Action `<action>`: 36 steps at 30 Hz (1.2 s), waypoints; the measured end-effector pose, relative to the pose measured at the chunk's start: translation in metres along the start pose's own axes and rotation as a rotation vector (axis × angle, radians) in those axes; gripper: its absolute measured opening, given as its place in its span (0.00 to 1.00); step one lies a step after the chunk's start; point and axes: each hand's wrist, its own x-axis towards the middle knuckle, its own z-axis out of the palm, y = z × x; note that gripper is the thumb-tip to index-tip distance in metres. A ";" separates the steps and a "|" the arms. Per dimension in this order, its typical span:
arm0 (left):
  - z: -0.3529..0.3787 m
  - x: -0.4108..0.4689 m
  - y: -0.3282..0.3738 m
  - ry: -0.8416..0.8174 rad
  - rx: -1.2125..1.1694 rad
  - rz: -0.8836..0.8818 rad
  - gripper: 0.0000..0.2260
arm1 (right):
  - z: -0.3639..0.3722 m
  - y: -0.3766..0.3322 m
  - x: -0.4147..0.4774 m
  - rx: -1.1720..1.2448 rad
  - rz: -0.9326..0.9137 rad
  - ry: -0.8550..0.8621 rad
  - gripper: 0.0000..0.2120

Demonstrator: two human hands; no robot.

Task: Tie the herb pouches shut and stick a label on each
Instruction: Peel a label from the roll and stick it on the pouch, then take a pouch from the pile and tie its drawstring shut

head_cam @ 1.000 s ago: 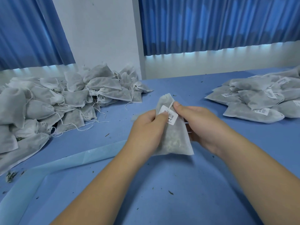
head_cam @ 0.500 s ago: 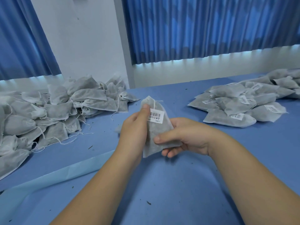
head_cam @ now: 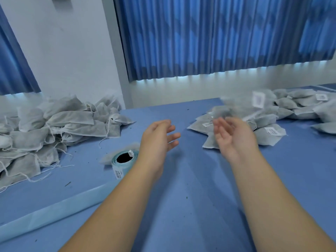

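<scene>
A labelled grey herb pouch (head_cam: 241, 104) is in the air, blurred, above the pile of labelled pouches (head_cam: 272, 131) at the right of the blue table. My right hand (head_cam: 234, 137) is open, palm up, just below and left of it, holding nothing. My left hand (head_cam: 160, 139) is open too, fingers spread, over the middle of the table. A roll of labels (head_cam: 123, 160) on light blue backing lies just left of my left wrist. A large heap of unlabelled pouches (head_cam: 54, 128) with loose white strings fills the left side.
The blue table top (head_cam: 181, 206) carries small dark herb crumbs. A strip of light blue backing paper (head_cam: 45, 213) runs across the near left. A white wall and blue curtains (head_cam: 218, 33) stand behind the table.
Both hands held the labelled pouch; now they have let go and it flies toward the right pile. The view has swung right and the label roll has come into sight.
</scene>
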 end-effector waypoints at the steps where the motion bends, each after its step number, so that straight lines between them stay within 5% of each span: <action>1: -0.002 0.002 -0.001 0.009 -0.004 0.003 0.03 | -0.002 0.004 0.000 -0.070 0.067 0.034 0.04; 8: -0.019 0.035 0.020 0.066 0.175 0.097 0.05 | 0.022 0.042 -0.010 -0.482 0.283 -0.140 0.08; 13: -0.051 0.074 0.038 0.026 0.875 0.290 0.07 | 0.028 0.060 -0.013 -0.703 0.286 -0.201 0.06; 20: -0.066 0.103 0.028 -0.433 1.708 0.006 0.13 | 0.034 0.066 -0.014 -0.801 0.253 -0.232 0.05; 23: -0.058 0.109 0.018 -0.465 1.891 -0.077 0.02 | 0.033 0.067 -0.014 -0.827 0.249 -0.235 0.05; 30: -0.051 0.103 0.030 -0.523 1.849 -0.253 0.13 | 0.032 0.066 -0.014 -0.877 0.230 -0.268 0.05; 36: -0.071 0.099 0.032 -0.327 1.726 0.180 0.06 | 0.034 0.070 -0.020 -0.940 0.181 -0.276 0.03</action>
